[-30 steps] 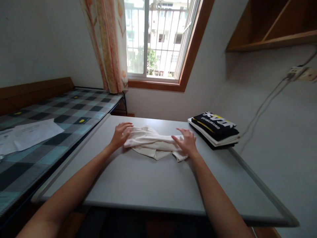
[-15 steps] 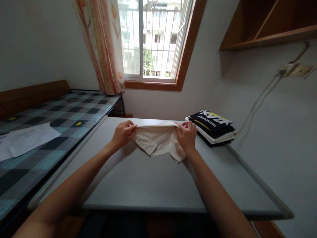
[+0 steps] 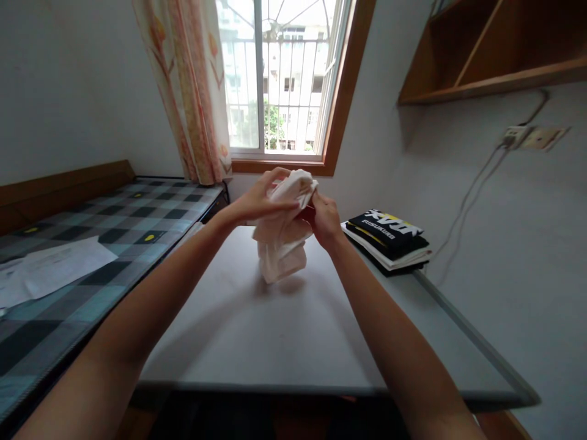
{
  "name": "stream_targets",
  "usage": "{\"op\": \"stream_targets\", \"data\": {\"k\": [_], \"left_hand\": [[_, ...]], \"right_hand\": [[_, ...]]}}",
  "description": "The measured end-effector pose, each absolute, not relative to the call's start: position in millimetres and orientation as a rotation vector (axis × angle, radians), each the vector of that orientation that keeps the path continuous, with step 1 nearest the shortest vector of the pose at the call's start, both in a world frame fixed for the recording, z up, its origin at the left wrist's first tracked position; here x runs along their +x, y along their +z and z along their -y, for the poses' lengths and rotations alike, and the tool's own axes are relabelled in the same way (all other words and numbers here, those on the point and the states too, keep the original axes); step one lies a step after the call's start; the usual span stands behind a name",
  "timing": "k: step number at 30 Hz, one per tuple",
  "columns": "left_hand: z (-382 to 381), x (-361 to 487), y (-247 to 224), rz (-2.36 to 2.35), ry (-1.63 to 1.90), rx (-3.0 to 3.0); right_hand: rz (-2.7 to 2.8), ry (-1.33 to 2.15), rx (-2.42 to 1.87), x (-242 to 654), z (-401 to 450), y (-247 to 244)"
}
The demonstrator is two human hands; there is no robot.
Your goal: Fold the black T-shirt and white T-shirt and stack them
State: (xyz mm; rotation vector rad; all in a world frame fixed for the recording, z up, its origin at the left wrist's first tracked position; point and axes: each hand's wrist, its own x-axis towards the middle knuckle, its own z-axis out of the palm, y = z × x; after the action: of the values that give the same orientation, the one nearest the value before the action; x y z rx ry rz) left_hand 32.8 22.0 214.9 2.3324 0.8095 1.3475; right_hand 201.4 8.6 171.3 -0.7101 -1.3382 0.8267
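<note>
A small off-white cloth garment (image 3: 282, 247) hangs bunched and crumpled above the table, held up by both of my hands. My left hand (image 3: 261, 198) grips it from the left, fingers over the top and thumb across the front. On the other side, my right hand (image 3: 326, 219) pinches the gathered upper edge, where a rolled opening shows. Soft folds hang beneath the hands, and a shadow lies on the white table (image 3: 275, 342) under them. The folds hide the garment's exact kind and some of my fingertips.
A stack of folded clothes (image 3: 387, 241), with a printed black piece on top, sits at the table's right back. A checked bed (image 3: 137, 226) with white papers (image 3: 59, 269) stands left. Behind are a curtain (image 3: 192, 91) and barred window; a wooden shelf (image 3: 495, 79) hangs upper right.
The garment was stretched wide between my hands, its two lower flaps hanging. Now my hands are close together and higher, and the cloth is bunched between them. My view has shifted slightly.
</note>
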Motion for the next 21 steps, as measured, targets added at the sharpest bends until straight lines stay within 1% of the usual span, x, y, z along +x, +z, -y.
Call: {"op": "stream_targets", "data": {"k": [3,6,9,11,13,15,16,18,19,21], "left_hand": [[-17,38,196,-0.838,1.291,2.365],[-23,22,194,-0.983,1.285,2.277],[-31,-18,208,-1.332,1.416,2.147],[-32,-53,215,-1.602,1.563,2.227],[-31,-89,210,-1.901,1.59,2.3],[-30,-120,193,-2.003,1.29,2.425],[-29,-132,180,-1.916,1.032,2.505],[-28,-150,152,-1.56,0.47,2.57],[-28,-155,139,-1.478,0.319,2.533],[-26,-158,115,-1.495,0.216,2.508]], "right_hand": [[1.395,0.993,-0.592,196,5,178],[1.486,1.01,-0.618,206,11,176],[1.486,0.847,-0.855,238,2,165],[1.494,0.7,-1.085,272,-10,155],[1.545,0.463,-1.349,310,-21,145],[1.623,0.169,-1.605,348,-29,135],[1.666,0.032,-1.704,365,-31,131],[1.718,-0.125,-1.931,392,-31,122],[1.716,-0.162,-2.051,402,-30,118],[1.672,-0.176,-2.263,415,-27,110]]}}
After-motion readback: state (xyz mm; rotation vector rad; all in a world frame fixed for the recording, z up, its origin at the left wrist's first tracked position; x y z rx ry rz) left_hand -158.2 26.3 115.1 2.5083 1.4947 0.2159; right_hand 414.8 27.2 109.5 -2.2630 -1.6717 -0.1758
